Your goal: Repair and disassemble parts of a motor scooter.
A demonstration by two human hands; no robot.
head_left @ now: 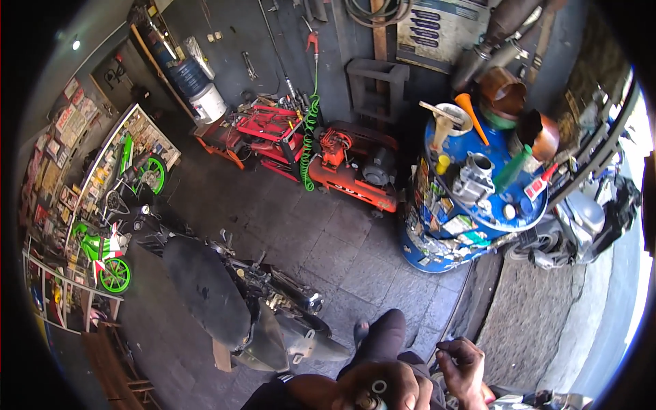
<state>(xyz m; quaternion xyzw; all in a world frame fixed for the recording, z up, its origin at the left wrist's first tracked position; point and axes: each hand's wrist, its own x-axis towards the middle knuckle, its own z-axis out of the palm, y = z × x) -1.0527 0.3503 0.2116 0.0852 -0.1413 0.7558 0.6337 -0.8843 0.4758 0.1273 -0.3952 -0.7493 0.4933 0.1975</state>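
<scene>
Left hand grips a round metal part, fingers closed

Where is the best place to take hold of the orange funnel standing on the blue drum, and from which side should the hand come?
Probably by its narrow spout, coming from above. The orange funnel leans on the blue drum top with its thin spout pointing up and free, while its lower end sits among a white cup and other parts. The spout is slim enough for a pinch; the crowded base looks harder to reach.
</scene>
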